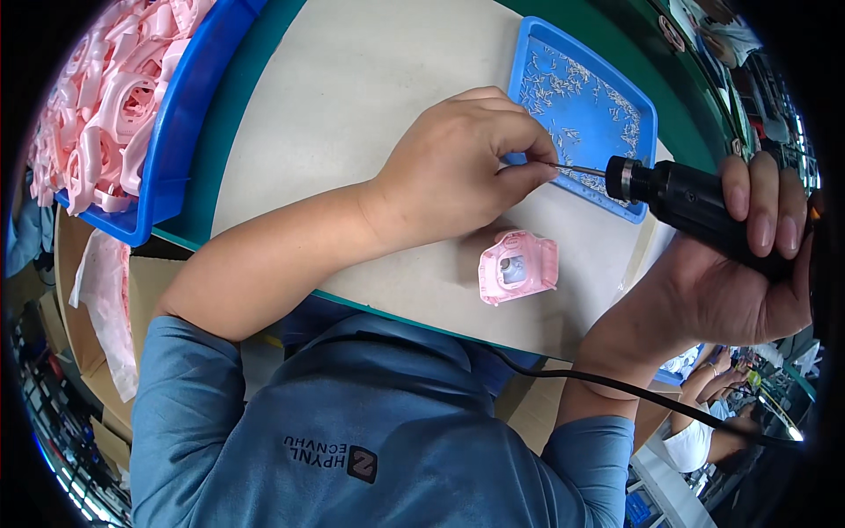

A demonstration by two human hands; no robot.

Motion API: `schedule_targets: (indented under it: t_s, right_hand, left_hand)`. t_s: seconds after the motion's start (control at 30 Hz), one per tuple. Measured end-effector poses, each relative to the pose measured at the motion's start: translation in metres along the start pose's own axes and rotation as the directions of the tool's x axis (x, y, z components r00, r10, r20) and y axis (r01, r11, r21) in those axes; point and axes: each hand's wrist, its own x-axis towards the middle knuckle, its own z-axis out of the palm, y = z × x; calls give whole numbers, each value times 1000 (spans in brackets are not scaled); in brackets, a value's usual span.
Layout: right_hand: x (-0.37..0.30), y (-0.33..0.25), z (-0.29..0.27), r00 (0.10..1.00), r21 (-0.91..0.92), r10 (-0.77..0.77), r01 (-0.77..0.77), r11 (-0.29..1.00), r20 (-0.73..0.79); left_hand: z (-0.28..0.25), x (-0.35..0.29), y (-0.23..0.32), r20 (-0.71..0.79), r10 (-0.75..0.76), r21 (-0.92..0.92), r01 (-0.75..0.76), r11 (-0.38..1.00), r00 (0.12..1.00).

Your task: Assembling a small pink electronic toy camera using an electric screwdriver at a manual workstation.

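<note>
A black electric screwdriver (704,201) with a cord lies in the grip of my right hand (748,255), its thin bit pointing left. At the tip of that bit, the thumb and forefinger of my left hand (480,163) are pinched together; a screw between them is too small to make out. Below my left hand, a pink plastic housing (519,267) with a grey part in its opening rests on the table, touched by neither hand. Just beyond my fingers is a shallow blue tray (650,132) with many small screws (568,75) scattered in it.
On the left stands a blue bin (167,150) heaped with pink plastic parts (110,114). The pale tabletop (352,79) has a green edge. A black cord (607,381) runs under my right forearm. Another person (704,431) is at the lower right, beside other benches.
</note>
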Motion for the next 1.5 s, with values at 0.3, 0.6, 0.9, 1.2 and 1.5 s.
schedule_targets:
  t_s: [0.3,0.6,0.9,1.2,1.5]
  right_hand:
    - [-16,3,9,1000,-119,5,-7,993,-19]
    - [-72,-11,23,993,-207,-97,82,975,-63]
    - [-85,0,15,999,-330,29,-20,944,21]
    - [-85,10,18,997,-397,52,-23,917,63]
    - [-84,4,9,956,-385,92,23,923,278]
  left_hand:
    - [2,-5,2,144,37,43,-43,998,989]
    - [8,-32,29,575,-81,59,58,997,814]
    - [13,-26,29,613,-120,139,43,989,781]
    - [18,-36,18,461,19,45,-45,998,887]
    - [15,-18,31,618,-79,65,49,997,782]
